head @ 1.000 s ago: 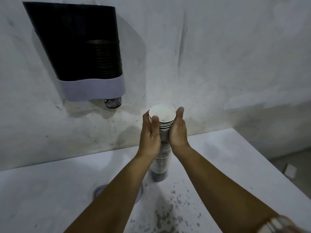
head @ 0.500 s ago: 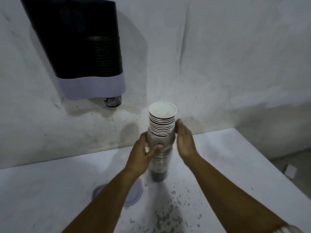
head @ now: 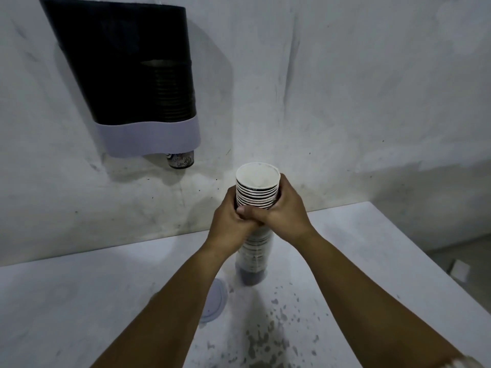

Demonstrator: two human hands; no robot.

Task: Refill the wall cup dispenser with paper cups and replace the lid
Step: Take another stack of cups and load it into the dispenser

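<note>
A stack of paper cups (head: 257, 197) stands on the white table (head: 372, 261), right of and below the wall dispenser (head: 127, 75); the left hand (head: 231, 221) and right hand (head: 285, 211) clasp its upper part together; the lid (head: 216, 298) lies near left; loading appears underway; next, lifting the stack to the dispenser's top.

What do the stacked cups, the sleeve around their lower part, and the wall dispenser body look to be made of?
Stack of cups: paper, matte white inside, with rolled rims and printed dark walls. Sleeve around the lower stack: thin clear plastic film, judging by its sheen and the cups showing through. Dispenser: likely dark translucent plastic, since cup rims show faintly through it, with a pale matte base band.
</note>
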